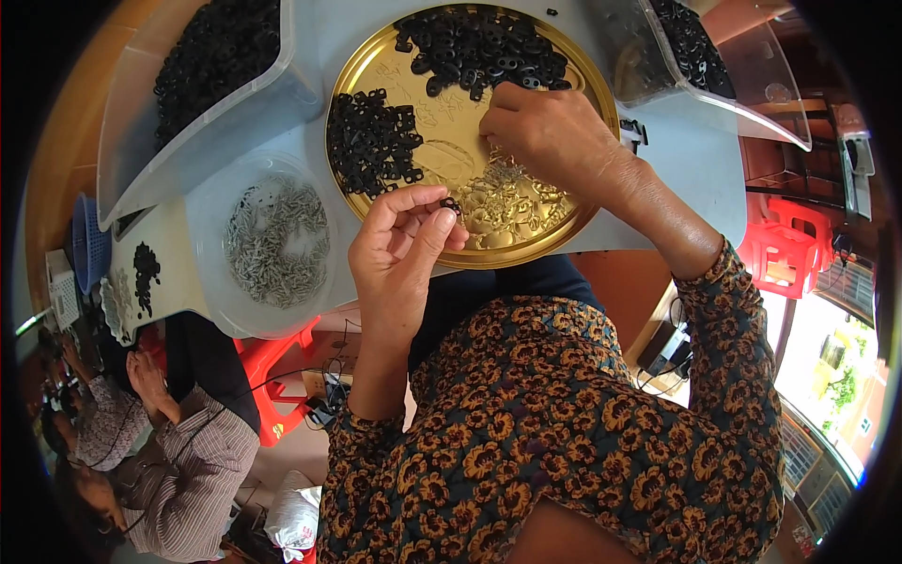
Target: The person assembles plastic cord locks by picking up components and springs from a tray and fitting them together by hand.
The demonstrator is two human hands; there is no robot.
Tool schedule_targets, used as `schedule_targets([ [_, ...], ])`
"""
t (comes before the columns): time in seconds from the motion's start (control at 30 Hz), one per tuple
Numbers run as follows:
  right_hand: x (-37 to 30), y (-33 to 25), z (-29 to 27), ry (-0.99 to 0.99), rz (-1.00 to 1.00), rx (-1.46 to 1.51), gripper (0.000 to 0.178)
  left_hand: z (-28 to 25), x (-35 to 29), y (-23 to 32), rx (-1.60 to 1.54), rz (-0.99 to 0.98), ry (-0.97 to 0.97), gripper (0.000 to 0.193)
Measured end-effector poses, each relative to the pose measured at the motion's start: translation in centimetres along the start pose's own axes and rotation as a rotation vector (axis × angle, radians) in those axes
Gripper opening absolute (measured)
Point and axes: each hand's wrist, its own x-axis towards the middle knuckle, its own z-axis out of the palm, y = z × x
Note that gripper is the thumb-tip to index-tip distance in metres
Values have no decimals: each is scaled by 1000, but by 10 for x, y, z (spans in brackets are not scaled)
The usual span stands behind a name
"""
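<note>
Table (709,179), pale blue, near edge at the person's lap. Clear bin (225,117) of black parts at far left corner, second clear bin (766,75) toward far right corner. Round gold tray (376,70) between them, by near edge. Clear dish (299,242) of silver screws (258,226) left of tray, toward near left corner.

Left hand (399,244) over tray's near-left side: thumb and index pinched, other fingers curled. Right hand (559,132) over tray's right half: fingers bent in, tips down together; can't tell if anything's gripped, fingertips hidden.

In tray: far black pile (484,47) toward table's far edge, left black pile (371,141), gold-coloured metal pieces (512,202) toward near edge.

Smallest: small black part (451,204), in left fingertips, toward near edge and left from right hand. Left hand nearer, holding it. Long axis too small to read. Metal pieces lie just right of it.
</note>
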Motion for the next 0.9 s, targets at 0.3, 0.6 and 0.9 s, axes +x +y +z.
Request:
schedule_targets([
  [0.3,7,-8,0,-52,-101,-31,16,-6,-1,-3,-34,13,-48,18],
  [0.6,0,-28,-10,255,151,643,19,-3,11,-4,-186,-48,-6,16],
  [0.9,-15,-65,-3,162,528,1394,16,2,13,-7,-183,-27,-11,13],
])
